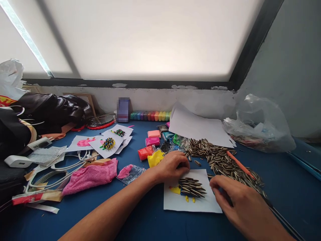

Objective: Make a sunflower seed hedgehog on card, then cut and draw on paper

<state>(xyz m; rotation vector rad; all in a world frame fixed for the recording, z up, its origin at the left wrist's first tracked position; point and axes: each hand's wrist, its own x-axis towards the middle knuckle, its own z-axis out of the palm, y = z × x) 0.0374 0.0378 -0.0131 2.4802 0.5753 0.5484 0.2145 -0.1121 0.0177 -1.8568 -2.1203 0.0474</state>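
Observation:
A white paper card (173, 204) lies on the blue table with a hedgehog-like figure on it. The figure has a yellow clay face (175, 190), two small yellow feet and a back of striped sunflower seeds (192, 188) laid in rows. My left hand (175, 164) rests at the card's top edge, fingers curled inward; whatever they may hold is hidden. At the card's right edge is my right hand (233, 197), its thumb and forefinger bent together. Near its fingertips one seed shows; whether anything is pinched cannot be seen.
Loose sunflower seeds (215, 154) are heaped behind the hands, an orange stick (240, 164) across them. Yellow clay (155, 158) and red clay packets (146, 152) lie left of the heap. Finished cards (102, 147), a pink cloth (91, 175) and white cables lie further left. A plastic bag (260, 127) stands back right.

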